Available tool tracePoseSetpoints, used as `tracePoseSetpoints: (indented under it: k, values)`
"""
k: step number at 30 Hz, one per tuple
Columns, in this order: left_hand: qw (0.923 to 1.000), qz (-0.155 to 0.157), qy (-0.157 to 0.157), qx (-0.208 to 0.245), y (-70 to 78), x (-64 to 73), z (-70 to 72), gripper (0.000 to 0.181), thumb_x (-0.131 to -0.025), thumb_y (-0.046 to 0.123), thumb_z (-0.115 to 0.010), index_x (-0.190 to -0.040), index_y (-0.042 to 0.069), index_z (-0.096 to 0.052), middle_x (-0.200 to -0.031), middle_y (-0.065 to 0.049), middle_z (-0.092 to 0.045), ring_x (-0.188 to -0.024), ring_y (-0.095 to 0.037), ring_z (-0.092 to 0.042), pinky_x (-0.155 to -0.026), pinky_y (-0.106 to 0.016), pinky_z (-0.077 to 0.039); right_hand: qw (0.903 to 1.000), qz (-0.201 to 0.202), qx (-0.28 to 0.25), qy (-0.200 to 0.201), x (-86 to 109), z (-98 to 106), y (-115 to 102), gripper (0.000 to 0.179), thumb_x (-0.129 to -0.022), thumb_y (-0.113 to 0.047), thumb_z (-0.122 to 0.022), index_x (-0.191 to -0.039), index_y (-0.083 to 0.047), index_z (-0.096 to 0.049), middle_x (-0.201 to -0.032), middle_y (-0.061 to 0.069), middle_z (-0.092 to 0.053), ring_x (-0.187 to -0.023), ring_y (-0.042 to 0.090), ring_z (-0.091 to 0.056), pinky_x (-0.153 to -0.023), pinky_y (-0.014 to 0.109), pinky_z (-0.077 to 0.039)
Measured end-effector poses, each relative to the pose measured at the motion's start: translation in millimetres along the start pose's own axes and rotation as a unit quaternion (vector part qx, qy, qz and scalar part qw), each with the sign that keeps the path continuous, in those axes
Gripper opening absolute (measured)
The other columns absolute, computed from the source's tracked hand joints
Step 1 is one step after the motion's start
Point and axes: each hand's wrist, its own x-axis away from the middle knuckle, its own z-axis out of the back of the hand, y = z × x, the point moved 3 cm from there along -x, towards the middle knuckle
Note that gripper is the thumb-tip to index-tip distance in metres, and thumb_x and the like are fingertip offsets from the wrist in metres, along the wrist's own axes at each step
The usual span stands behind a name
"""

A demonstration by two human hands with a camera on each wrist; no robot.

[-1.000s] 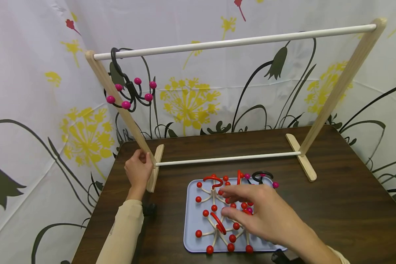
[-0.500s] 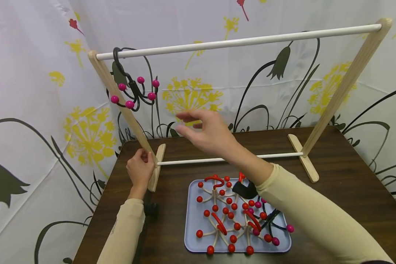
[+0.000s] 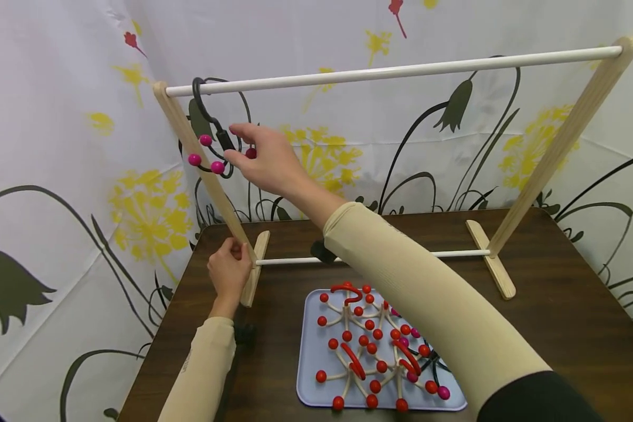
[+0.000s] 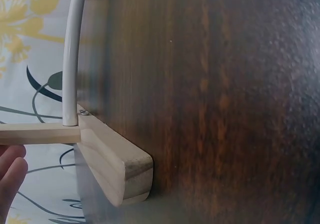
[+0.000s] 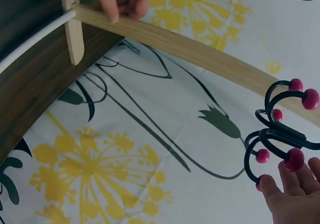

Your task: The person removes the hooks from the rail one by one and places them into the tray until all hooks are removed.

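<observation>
A black multi-armed hook hanger (image 3: 224,139) tipped with pink balls hangs from the white top rod (image 3: 401,71), near its left end. My right hand (image 3: 271,158) is at the hanger's right side, thumb and fingers spread apart near its stem and hiding some balls. In the right wrist view, the fingertips (image 5: 270,186) of that hand are right by the pink balls of the hanger (image 5: 282,136). Low on the frame's left wooden upright (image 3: 223,196), my left hand (image 3: 229,269) pinches the wood between thumb and fingers.
On the dark table (image 3: 575,328), a pale blue tray (image 3: 308,357) holds several beige hangers with red balls and red hooks, plus black ones with pink balls. My right forearm crosses over part of it. The right wooden foot (image 3: 492,261) stands behind. A floral curtain (image 3: 348,35) backs everything.
My right hand has risen from above the tray, moving up and left to the hanging black hanger. The left hand stays on the upright. The view shifts slightly.
</observation>
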Motion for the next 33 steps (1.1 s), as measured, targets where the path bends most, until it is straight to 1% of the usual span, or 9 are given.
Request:
tracePoseSetpoints:
  k: [3, 6, 10, 14, 16, 18, 24, 28, 33]
  values:
    - [1.0000, 0.003, -0.005, 0.003, 2.4, 1.9, -3.6, 0.015, -0.089, 0.020, -0.068, -0.090, 0.005, -0.069, -0.074, -0.010, -0.071, -0.064, -0.027, -0.067, -0.064, -0.051, -0.049, 0.9997, -0.010, 0.015, -0.018, -8.1, -5, 3, 0.053, -0.098, -0.024, -0.058, -0.147, -0.011, -0.043, -0.147, 0.000, -0.049, -0.121, 0.010, -0.053, -0.092, 0.015, -0.039]
    - [1.0000, 0.002, -0.004, 0.008, 4.9, 1.4, -6.2, 0.015, -0.089, 0.020, -0.068, -0.090, 0.005, -0.069, -0.075, -0.010, -0.071, -0.064, -0.027, -0.066, -0.065, -0.051, -0.049, 0.9992, -0.011, 0.018, -0.034, -13.4, -7, 5, 0.057, -0.099, -0.022, -0.056, -0.151, -0.012, -0.036, -0.150, 0.001, -0.044, -0.133, 0.009, -0.043, -0.099, 0.016, -0.035]
    - [0.9999, -0.002, -0.007, 0.012, 6.7, 1.2, -8.1, 0.015, -0.089, 0.020, -0.068, -0.090, 0.005, -0.069, -0.076, -0.010, -0.071, -0.065, -0.027, -0.067, -0.066, -0.050, -0.049, 0.9979, -0.022, -0.010, -0.060, -17.1, -11, 6, 0.061, -0.100, -0.022, -0.054, -0.154, -0.015, -0.028, -0.152, 0.002, -0.042, -0.135, 0.010, -0.041, -0.102, 0.020, -0.034]
    - [0.9999, -0.001, -0.003, 0.010, 7.2, 2.8, -10.1, 0.014, -0.089, 0.019, -0.068, -0.088, 0.005, -0.069, -0.075, -0.009, -0.071, -0.064, -0.026, -0.067, -0.065, -0.050, -0.049, 0.9952, -0.030, -0.052, -0.078, -18.3, -12, 5, 0.061, -0.100, -0.023, -0.053, -0.155, -0.015, -0.028, -0.148, 0.008, -0.045, -0.132, 0.017, -0.047, -0.099, 0.024, -0.040]
    - [0.9999, -0.002, -0.003, 0.012, 9.0, 2.2, -11.1, 0.014, -0.089, 0.019, -0.068, -0.088, 0.005, -0.069, -0.075, -0.010, -0.071, -0.064, -0.026, -0.067, -0.065, -0.050, -0.049, 0.9948, -0.035, -0.064, -0.071, -18.8, -11, 6, 0.059, -0.100, -0.022, -0.054, -0.153, -0.013, -0.031, -0.143, 0.010, -0.050, -0.126, 0.019, -0.052, -0.094, 0.025, -0.044]
    - [0.9999, -0.003, -0.005, 0.014, 10.6, 1.3, -12.5, 0.015, -0.089, 0.020, -0.068, -0.089, 0.005, -0.069, -0.075, -0.010, -0.071, -0.064, -0.026, -0.067, -0.065, -0.050, -0.049, 0.9957, -0.043, -0.060, -0.055, -19.2, -7, 6, 0.055, -0.100, -0.023, -0.055, -0.151, -0.012, -0.036, -0.137, 0.008, -0.055, -0.120, 0.018, -0.055, -0.090, 0.024, -0.045]
    - [0.9999, -0.006, -0.010, 0.010, 12.4, 0.1, -14.6, 0.015, -0.089, 0.020, -0.068, -0.090, 0.005, -0.069, -0.076, -0.010, -0.071, -0.064, -0.026, -0.067, -0.065, -0.050, -0.050, 0.9971, -0.075, -0.008, 0.001, -19.2, 1, 7, 0.045, -0.099, -0.023, -0.058, -0.143, -0.014, -0.050, -0.122, 0.001, -0.063, -0.108, 0.010, -0.059, -0.081, 0.019, -0.045]
    - [0.9999, -0.003, -0.006, 0.011, 14.0, 1.0, -14.2, 0.014, -0.088, 0.019, -0.068, -0.090, 0.005, -0.069, -0.075, -0.010, -0.071, -0.064, -0.026, -0.067, -0.065, -0.050, -0.049, 0.9966, -0.078, 0.007, 0.025, -19.4, 7, 5, 0.037, -0.098, -0.020, -0.060, -0.134, -0.014, -0.059, -0.106, -0.003, -0.068, -0.098, 0.008, -0.060, -0.078, 0.018, -0.043]
    - [0.9999, -0.001, -0.010, 0.012, 14.4, -0.8, -14.6, 0.016, -0.089, 0.021, -0.068, -0.092, 0.005, -0.069, -0.076, -0.009, -0.072, -0.066, -0.026, -0.068, -0.067, -0.050, -0.049, 0.9964, -0.064, -0.014, 0.054, -18.9, 18, 0, 0.030, -0.096, -0.018, -0.063, -0.126, -0.013, -0.064, -0.102, -0.003, -0.069, -0.093, 0.007, -0.061, -0.077, 0.018, -0.044]
